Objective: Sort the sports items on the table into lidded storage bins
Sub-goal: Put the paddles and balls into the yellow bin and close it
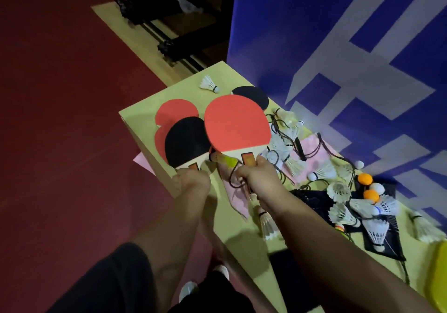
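Grip first: the left hand is wrapped tight round the handle of the black-faced paddle, and the right hand is curled the same way round the handle of the red-faced paddle. Both blades are pointed away from the person. The red-faced one sits on top, with its edge overlapping the right side of the black-faced one. Both are held over the left end of the yellow-green table, close to its edge.

Under the black blade, a red paddle and a second red one are partly covered, and another black paddle is half hidden behind the red-faced one. Whether the held paddles are lifted clear or resting on the ones below can't be told.

A lone shuttlecock is lying near the table's far edge. Off to the right, a messy heap of white shuttlecocks is spread over a pink cloth and a black mesh bag. Two orange balls and a white ball are bunched together by the blue-and-white wall panel.

Something yellow is cut off at the lower right corner and can't be identified. Dark red floor is seen on the left.
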The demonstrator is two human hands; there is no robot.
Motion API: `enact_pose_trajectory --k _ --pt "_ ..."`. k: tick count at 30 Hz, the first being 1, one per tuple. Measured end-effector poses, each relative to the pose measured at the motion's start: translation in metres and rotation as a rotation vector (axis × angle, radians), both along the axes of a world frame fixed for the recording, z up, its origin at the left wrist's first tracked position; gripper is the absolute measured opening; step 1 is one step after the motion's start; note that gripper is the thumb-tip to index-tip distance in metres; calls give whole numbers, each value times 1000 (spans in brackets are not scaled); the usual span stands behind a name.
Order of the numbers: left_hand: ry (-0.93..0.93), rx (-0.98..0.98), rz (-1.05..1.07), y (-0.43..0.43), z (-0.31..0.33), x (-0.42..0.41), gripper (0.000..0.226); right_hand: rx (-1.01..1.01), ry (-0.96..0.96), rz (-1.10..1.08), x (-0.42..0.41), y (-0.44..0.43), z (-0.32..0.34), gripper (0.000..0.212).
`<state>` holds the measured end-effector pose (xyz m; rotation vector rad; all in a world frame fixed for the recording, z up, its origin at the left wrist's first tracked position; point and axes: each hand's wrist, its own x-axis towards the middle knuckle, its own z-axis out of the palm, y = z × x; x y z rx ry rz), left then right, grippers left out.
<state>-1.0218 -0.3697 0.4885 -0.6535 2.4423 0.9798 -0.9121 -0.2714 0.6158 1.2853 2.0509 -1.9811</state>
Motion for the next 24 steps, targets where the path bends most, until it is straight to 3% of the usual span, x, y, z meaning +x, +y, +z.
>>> enact_pose_trajectory --k 5,14,20,24 --pt "16 -52 30 18 -27 -20 65 -15 -15 65 -39 19 -28 23" --pt "-29 80 272 35 -64 -35 73 -49 -37 172 -89 30 -72 25" --pt "11 469 585 19 -58 -52 86 -99 -29 204 -97 33 -80 20" --pt "-31 561 898 11 -48 -72 96 -128 13 198 -101 29 -81 23"
